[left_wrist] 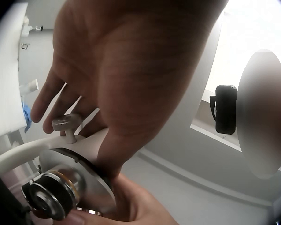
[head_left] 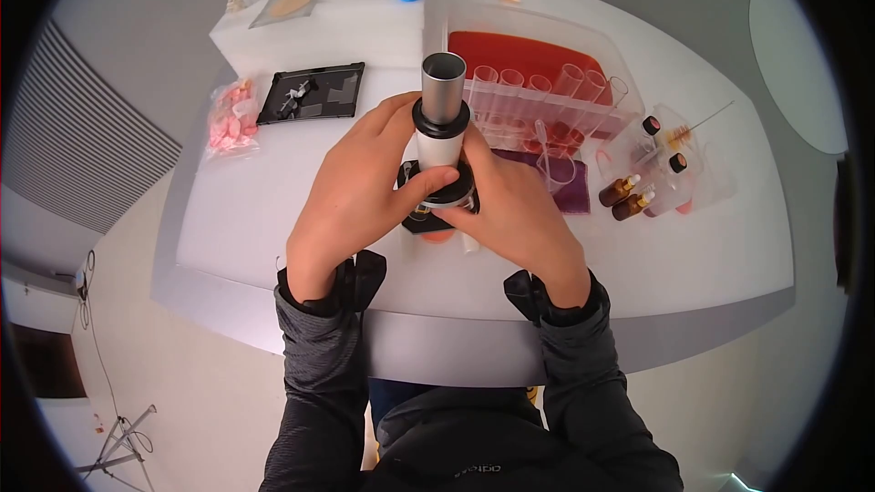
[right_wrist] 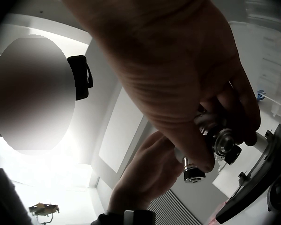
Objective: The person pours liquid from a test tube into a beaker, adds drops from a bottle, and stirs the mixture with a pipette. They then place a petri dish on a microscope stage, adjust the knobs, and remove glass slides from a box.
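Note:
A microscope with a silver eyepiece tube (head_left: 443, 91), black rings and a white body stands between both hands. On its left side, the left hand (head_left: 355, 189) reaches round it, thumb on the black ring below the tube. The right hand (head_left: 521, 210) is round the right side, its thumb low by the nosepiece. From the left wrist, the left hand (left_wrist: 136, 70) is beside a metal knob (left_wrist: 66, 123) and a round nosepiece with an objective (left_wrist: 47, 197). In the right wrist view, the right hand's (right_wrist: 178, 70) thumb touches the nosepiece near a short objective (right_wrist: 194, 174).
A clear bin of red liquid (head_left: 529, 46) with a rack of tubes is behind. Brown dropper bottles (head_left: 620, 189) and clear bottles stand right. Left are a black tray (head_left: 314, 93) and a bag of pink pieces (head_left: 234, 118); a white foam block (head_left: 319, 36) is behind.

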Demonstrator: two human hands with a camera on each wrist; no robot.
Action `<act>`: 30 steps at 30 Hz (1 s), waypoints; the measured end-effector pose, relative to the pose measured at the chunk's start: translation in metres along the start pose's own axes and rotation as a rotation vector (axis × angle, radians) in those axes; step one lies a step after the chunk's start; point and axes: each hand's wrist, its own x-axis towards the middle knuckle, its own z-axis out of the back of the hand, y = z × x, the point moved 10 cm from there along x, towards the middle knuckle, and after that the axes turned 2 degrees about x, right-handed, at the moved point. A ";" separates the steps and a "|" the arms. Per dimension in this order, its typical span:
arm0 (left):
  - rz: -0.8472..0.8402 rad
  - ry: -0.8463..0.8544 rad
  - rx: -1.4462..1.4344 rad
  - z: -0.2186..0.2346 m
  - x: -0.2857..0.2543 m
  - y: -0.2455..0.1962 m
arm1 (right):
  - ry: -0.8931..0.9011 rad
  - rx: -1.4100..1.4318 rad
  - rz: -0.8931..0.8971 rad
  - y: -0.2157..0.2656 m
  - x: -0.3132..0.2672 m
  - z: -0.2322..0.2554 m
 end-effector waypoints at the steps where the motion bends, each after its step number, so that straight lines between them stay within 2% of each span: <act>1: 0.002 0.003 0.000 -0.001 0.000 0.000 | 0.002 0.003 -0.013 -0.001 0.000 0.000; 5: -0.063 -0.029 0.020 0.001 -0.001 -0.001 | 0.032 -0.005 0.010 0.002 -0.002 0.005; 8: 0.028 0.007 -0.069 0.000 -0.002 0.008 | 0.008 0.005 0.055 0.002 -0.004 0.008; 16: 0.008 0.040 -0.070 0.000 -0.001 0.009 | 0.020 0.084 0.048 -0.001 -0.003 0.005; 19: 0.003 0.005 -0.090 -0.004 -0.001 0.009 | 0.008 0.029 0.074 0.001 -0.003 0.006; 22: -0.063 -0.053 0.008 -0.002 0.000 0.000 | -0.011 -0.033 0.118 0.008 -0.004 0.007; 30: -0.033 -0.027 -0.012 -0.002 0.001 0.006 | -0.123 -0.176 0.213 0.014 -0.004 0.010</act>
